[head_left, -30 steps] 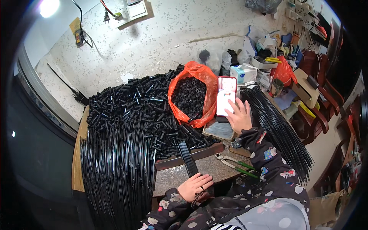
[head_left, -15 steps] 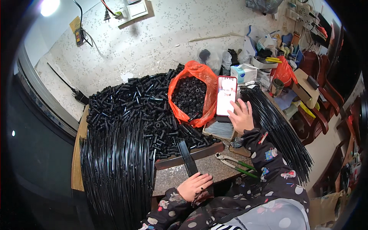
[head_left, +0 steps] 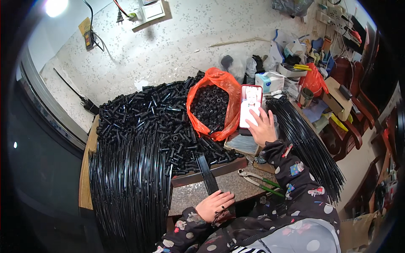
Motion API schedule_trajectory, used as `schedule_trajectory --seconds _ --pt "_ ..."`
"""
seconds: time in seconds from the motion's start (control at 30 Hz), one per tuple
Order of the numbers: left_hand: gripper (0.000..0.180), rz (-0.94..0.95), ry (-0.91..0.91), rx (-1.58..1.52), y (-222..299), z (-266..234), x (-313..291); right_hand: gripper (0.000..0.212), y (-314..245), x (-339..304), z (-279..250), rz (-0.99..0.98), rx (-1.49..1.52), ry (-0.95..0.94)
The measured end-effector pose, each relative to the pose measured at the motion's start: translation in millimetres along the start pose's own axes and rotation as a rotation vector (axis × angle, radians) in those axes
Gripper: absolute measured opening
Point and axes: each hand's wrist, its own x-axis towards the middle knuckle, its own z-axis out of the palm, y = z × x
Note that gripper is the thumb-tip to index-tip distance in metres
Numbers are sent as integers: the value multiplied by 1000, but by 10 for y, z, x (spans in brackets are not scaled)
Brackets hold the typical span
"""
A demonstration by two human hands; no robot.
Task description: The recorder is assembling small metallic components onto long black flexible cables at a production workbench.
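Note:
My right hand (head_left: 263,128), fingers spread, reaches over a smartphone (head_left: 249,114) with a lit screen and a red edge. Its fingertips are at the screen's lower right part. Near the front edge of the table my left hand (head_left: 215,206) lies palm down, fingers stretched out side by side. Under it runs the lower end of a small bundle of thin black rods (head_left: 206,170); the palm is hidden. Between the hands, pliers with green handles (head_left: 261,182) rest at the table's edge. Just left of the phone stands an open red plastic bag (head_left: 233,116) full of small black parts.
A large heap of black plastic tubes (head_left: 139,114) covers the table's back left. Long black rods (head_left: 128,185) hang over the front left edge; more rods (head_left: 306,143) lie at right. Behind the phone are a tissue box (head_left: 270,81) and plastic bags. Chairs stand at right.
My right hand has shifted slightly left over the phone, and the picture on its screen differs. My left hand stays in place on the rods.

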Motion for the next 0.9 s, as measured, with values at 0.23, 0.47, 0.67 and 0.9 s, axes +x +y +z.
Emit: schedule_trajectory --seconds 0.23,0.47,0.67,0.9 --pt "40 -21 -13 2 25 -14 14 23 40 -44 3 -29 12 -23" --pt "40 -28 -28 30 37 -21 8 26 0 27 -12 -7 38 -1" --pt "40 -17 -12 19 33 -13 3 25 -27 100 -33 43 27 41" --pt "41 -15 -23 8 19 -2 7 20 48 -36 -128 14 94 134"
